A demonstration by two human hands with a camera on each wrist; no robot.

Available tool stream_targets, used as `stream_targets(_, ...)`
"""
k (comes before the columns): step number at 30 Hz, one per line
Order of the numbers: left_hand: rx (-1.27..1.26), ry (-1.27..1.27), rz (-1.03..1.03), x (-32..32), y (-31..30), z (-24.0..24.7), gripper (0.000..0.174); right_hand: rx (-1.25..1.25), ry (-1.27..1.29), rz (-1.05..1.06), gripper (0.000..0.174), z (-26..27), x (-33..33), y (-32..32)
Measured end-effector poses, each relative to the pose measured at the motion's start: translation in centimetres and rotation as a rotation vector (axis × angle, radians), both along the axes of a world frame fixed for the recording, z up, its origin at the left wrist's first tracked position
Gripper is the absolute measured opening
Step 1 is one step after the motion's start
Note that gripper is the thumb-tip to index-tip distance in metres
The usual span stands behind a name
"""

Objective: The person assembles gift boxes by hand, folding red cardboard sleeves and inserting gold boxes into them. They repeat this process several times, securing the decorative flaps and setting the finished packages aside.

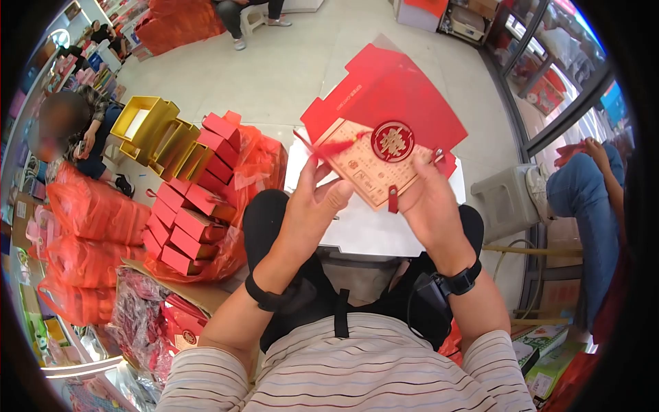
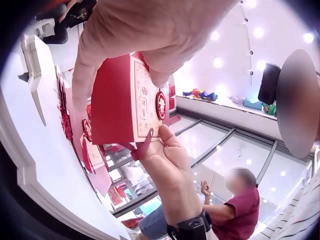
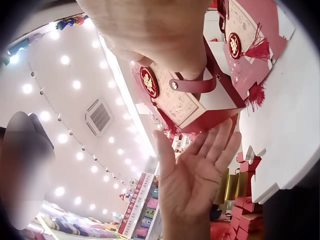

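Note:
A red box with a cream printed face (image 1: 360, 172), a round red medallion (image 1: 392, 141) and a snap strap (image 1: 392, 199) is held above the white table. My right hand (image 1: 436, 206) grips its right side, thumb on top. My left hand (image 1: 309, 213) is at the left edge beside a red tassel (image 1: 340, 146). In the right wrist view, the left palm (image 3: 192, 177) faces up with fingers extended by the underside of the box (image 3: 212, 119). The left wrist view shows the box's red side (image 2: 112, 102) between the hands.
Flat red card (image 1: 412, 89) lies beyond the box on the white table (image 1: 384, 237). To the left stand stacked red boxes (image 1: 185, 226), gold trays (image 1: 161, 137) and red bags (image 1: 89, 206). A grey stool (image 1: 504, 199) and a seated person are at the right.

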State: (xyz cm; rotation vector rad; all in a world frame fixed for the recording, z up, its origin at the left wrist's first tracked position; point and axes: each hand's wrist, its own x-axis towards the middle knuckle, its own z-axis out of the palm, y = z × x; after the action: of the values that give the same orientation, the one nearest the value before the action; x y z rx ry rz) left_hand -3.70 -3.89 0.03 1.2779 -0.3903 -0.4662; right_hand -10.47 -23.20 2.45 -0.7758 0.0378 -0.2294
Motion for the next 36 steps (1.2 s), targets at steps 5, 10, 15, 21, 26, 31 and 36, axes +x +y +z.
stream_targets(5, -0.21, 0.06, 0.106, 0.3, -0.6, -0.2, 0.049, -0.106, 0.146, 0.195, 0.042, -1.2, -0.9, 2.0)
stream_targets(10, -0.209, 0.052, 0.125, 2.0, 2.0, -1.2, 0.034, -0.583, 0.374, 0.497, 0.038, -0.7, -1.5, -1.3)
stream_targets(15, -0.203, 0.09, 0.199, 2.7, 4.5, -1.4, 0.03, -0.566, 0.186, 0.315, 0.037, 1.1, -2.0, -5.3)
stream_targets(21, -0.122, 0.063, 0.126, 2.3, 4.9, -1.4, 0.029, -1.217, 0.073, -0.278, 0.058, 0.6, -0.4, -4.0)
stream_targets(26, 0.007, -0.007, 0.058, 2.9, 7.2, -1.4, 0.027, -1.274, 0.259, -0.169, 0.073, 0.2, 0.1, -5.7)
stream_targets(31, 0.031, -0.007, -0.002, 2.5, 6.7, -1.0, 0.031, -0.911, 0.217, 0.057, 0.065, 0.0, -0.3, -4.1)
stream_targets(36, -0.003, 0.015, 0.014, 2.5, 6.1, -1.1, 0.036, -0.805, 0.237, 0.002, 0.052, -0.3, -1.0, -3.5)
